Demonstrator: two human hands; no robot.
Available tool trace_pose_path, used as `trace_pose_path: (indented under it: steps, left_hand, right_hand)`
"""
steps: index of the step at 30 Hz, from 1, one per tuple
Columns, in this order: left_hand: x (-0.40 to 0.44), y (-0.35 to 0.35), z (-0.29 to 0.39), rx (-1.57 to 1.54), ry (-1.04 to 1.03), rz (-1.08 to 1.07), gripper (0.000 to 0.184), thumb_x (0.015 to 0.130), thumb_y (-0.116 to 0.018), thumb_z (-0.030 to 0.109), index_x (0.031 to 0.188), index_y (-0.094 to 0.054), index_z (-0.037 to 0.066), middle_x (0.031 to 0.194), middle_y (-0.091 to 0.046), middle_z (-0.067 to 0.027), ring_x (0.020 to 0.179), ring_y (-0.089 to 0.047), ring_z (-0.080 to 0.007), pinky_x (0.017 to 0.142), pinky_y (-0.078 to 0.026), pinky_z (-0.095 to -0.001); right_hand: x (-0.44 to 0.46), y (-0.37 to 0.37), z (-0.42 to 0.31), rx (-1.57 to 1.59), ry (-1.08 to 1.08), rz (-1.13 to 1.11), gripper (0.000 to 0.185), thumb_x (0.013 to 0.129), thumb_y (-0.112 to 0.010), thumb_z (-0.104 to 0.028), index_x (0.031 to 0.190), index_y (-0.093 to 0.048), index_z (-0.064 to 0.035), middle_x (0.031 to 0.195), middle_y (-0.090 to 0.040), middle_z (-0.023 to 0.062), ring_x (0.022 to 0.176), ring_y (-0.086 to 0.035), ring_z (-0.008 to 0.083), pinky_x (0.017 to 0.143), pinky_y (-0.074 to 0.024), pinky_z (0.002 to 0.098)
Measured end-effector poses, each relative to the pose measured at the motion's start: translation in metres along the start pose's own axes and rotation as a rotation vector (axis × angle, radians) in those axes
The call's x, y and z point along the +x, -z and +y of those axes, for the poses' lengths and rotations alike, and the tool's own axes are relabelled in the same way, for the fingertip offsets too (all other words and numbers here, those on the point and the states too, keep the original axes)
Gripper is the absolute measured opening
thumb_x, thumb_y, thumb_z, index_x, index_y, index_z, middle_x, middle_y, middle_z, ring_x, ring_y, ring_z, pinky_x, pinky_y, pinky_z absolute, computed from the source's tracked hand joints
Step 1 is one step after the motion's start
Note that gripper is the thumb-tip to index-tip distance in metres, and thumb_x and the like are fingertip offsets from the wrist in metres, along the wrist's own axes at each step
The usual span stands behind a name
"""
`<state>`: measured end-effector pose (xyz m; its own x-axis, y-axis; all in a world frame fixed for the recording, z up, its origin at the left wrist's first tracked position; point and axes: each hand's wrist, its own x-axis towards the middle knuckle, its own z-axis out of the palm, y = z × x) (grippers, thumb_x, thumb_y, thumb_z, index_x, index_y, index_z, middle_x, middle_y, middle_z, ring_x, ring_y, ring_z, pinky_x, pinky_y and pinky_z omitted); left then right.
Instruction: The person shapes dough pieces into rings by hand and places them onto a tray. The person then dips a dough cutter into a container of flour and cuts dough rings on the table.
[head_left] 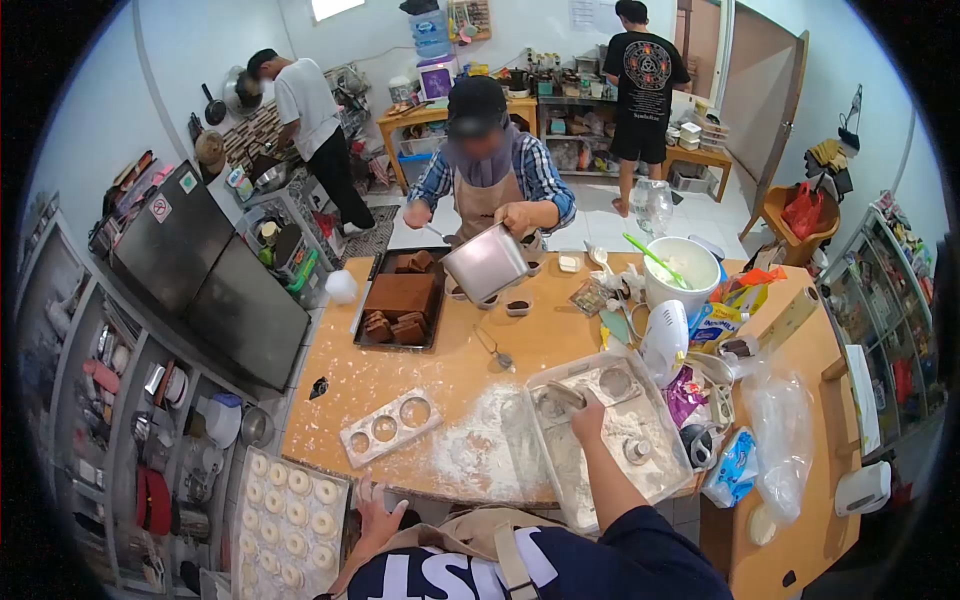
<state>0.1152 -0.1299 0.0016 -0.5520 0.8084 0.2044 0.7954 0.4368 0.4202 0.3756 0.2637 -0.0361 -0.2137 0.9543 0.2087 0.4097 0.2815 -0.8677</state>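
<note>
My right hand [588,417] reaches into a white floury tray [678,462], fingers closed on what looks like a metal ring cutter [567,394], partly hidden. A larger ring [616,382] and a small round cutter [637,451] also lie in the tray's flour. Near the table's front edge, my left hand [378,517] has its fingers spread and holds nothing. Beside it, at lower left, a tray [342,497] carries rows of ring-shaped doughnut dough. A floury board with three round holes [391,427] lies on the table above my left hand.
Across the table, a person in an apron [480,190] tilts a metal pot [486,264] above small cups. A dark baking tray [432,335] holds brown cake. On the right are a white bucket [682,255], a hand mixer [664,342] and plastic bags. Two other people stand farther back.
</note>
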Motion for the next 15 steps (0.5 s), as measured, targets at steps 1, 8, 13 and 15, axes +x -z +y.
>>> trace_pose_path:
  steps: [1, 8, 13, 15]
  left_hand:
    - [0.002, 0.002, 0.001, -0.008, -0.024, 0.009, 0.061, 0.067, -0.074, 0.022, 0.118, -0.047, 0.002, 0.134, -0.03, -0.0246, 0.123, -0.027, -0.045, 0.101, -0.024, -0.0542]
    - [0.01, 0.005, 0.005, -0.029, -0.049, 0.045, 0.058, 0.067, -0.074, 0.023, 0.114, -0.047, 0.003, 0.134, -0.03, -0.0247, 0.123, -0.027, -0.0447, 0.101, -0.026, -0.0538]
    - [0.036, -0.007, 0.019, -0.106, -0.113, 0.1, 0.063, 0.066, -0.074, 0.021, 0.118, -0.044, 0.003, 0.134, -0.03, -0.0234, 0.123, -0.027, -0.044, 0.101, -0.025, -0.0539]
    - [0.047, 0.0, 0.033, -0.101, -0.125, 0.08, 0.067, 0.066, -0.074, 0.021, 0.123, -0.042, 0.004, 0.135, -0.03, -0.0229, 0.124, -0.027, -0.0437, 0.101, -0.025, -0.0541]
  right_hand:
    - [-0.003, -0.007, 0.002, 0.048, 0.022, 0.018, 0.033, 0.065, -0.062, -0.002, 0.097, -0.064, -0.0026, 0.088, -0.065, 0.0145, 0.082, -0.063, 0.0226, 0.075, -0.0471, 0.0314]
    - [0.016, 0.01, -0.039, 0.673, -0.051, -0.04, 0.035, 0.066, -0.061, 0.008, 0.1, -0.06, 0.0011, 0.092, -0.064, 0.007, 0.085, -0.059, 0.0157, 0.078, -0.0472, 0.0286]
    - [0.031, 0.032, -0.035, 0.48, 0.092, 0.069, 0.038, 0.068, -0.069, 0.006, 0.103, -0.057, 0.0003, 0.098, -0.062, 0.0091, 0.089, -0.059, 0.0173, 0.079, -0.0477, 0.0292]
    - [0.037, 0.045, -0.047, 0.472, 0.044, 0.13, 0.036, 0.066, -0.071, 0.002, 0.099, -0.059, -0.0017, 0.093, -0.062, 0.0097, 0.086, -0.059, 0.0181, 0.077, -0.0467, 0.03]
